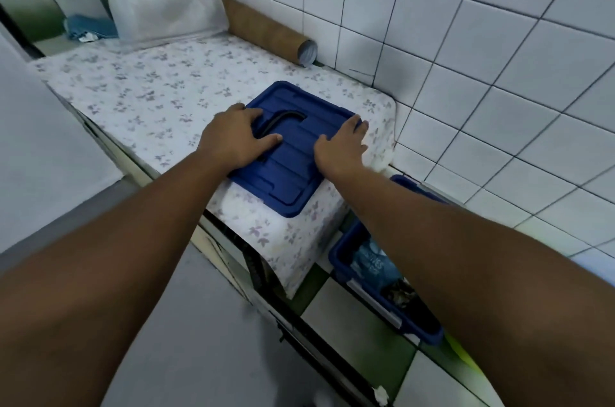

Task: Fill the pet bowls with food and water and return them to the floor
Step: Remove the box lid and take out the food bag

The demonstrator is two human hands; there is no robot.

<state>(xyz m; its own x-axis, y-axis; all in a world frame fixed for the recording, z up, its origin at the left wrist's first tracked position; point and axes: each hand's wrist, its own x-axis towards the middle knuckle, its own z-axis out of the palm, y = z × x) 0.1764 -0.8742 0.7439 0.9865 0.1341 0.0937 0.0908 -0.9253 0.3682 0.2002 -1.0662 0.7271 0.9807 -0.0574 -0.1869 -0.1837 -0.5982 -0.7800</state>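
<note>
A blue plastic lid (293, 170) with a black handle lies flat on the flower-patterned cover of a low counter (149, 97). My left hand (233, 137) rests on the lid's left side, fingers spread beside the handle. On the lid's far right edge lies my right hand (342, 147), fingers straight and reaching over the rim. Below on the floor stands an open blue bin (342, 253) holding a blue bag (372, 263) and dark contents. No pet bowl is in view.
A brown cardboard tube (273, 30) lies along the white tiled wall (466, 40). White folded sheets (159, 10) and a blue cloth (90, 27) sit at the counter's far end. Green and white floor tiles (356, 316) lie around the bin.
</note>
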